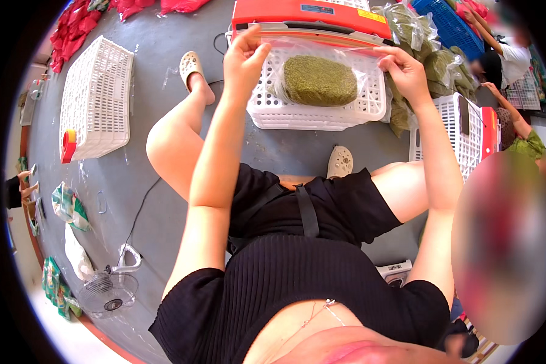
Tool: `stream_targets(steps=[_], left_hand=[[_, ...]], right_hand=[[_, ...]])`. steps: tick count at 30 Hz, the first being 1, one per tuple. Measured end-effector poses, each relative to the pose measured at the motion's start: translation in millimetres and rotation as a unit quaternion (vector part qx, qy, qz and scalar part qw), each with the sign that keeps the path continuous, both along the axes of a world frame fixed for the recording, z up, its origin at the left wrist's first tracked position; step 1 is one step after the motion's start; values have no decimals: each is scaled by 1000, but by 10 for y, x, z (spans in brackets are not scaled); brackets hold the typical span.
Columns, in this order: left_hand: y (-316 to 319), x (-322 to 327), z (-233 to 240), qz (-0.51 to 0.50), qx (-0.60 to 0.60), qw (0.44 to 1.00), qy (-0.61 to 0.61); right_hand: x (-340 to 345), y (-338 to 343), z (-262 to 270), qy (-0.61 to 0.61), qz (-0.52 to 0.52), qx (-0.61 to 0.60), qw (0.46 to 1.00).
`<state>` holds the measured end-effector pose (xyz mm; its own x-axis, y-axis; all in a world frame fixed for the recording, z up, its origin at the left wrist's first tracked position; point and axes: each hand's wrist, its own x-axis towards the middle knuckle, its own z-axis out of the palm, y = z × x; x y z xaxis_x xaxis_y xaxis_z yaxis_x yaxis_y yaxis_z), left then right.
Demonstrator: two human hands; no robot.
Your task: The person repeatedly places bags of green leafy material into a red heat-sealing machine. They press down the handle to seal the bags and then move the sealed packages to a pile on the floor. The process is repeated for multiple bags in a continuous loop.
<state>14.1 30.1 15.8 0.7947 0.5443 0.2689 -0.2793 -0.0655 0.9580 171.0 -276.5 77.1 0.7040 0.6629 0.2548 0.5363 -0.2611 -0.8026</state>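
Observation:
A clear plastic bag packed with small green grains lies flat on an upturned white perforated plastic crate. Its unfilled mouth stretches toward a red heat sealer, whose dark handle and pale sealing bar face me. My left hand has the bag's left upper corner between thumb and fingers, close against the sealer's front. At the opposite corner, my right hand pinches the film with thumb and forefinger. Both forearms reach forward above my knees.
More filled bags pile up at the right, beside a blue crate. A second white crate holds a phone. On the left stand a white basket with tape rolls, and a fan with its cord. Co-workers sit at right.

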Motion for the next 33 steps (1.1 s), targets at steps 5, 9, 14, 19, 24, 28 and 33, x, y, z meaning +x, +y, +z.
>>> stream_targets(steps=[5,9,14,19,24,28,33], left_hand=[[-412,-25,-218,72,-104,992,-12],[-445,-24,-194,74,-110,991,-11],[-430,-43,-131,97,-128,987,-28],[-463,-212,-67,134,-59,989,-32],[-411,-245,-29,157,32,984,-82],[-329,-212,-229,126,-28,990,54],[-172,-8,-343,90,-146,982,78]], right_hand=[[-147,106,-127,28,-77,114,990],[-191,113,-482,171,-111,144,968],[-272,208,-711,142,-164,277,936],[-593,409,-630,12,-276,252,927],[-681,505,-652,-34,-300,228,926],[-526,632,-932,73,-306,268,911],[-274,711,-1095,147,-308,259,904]])
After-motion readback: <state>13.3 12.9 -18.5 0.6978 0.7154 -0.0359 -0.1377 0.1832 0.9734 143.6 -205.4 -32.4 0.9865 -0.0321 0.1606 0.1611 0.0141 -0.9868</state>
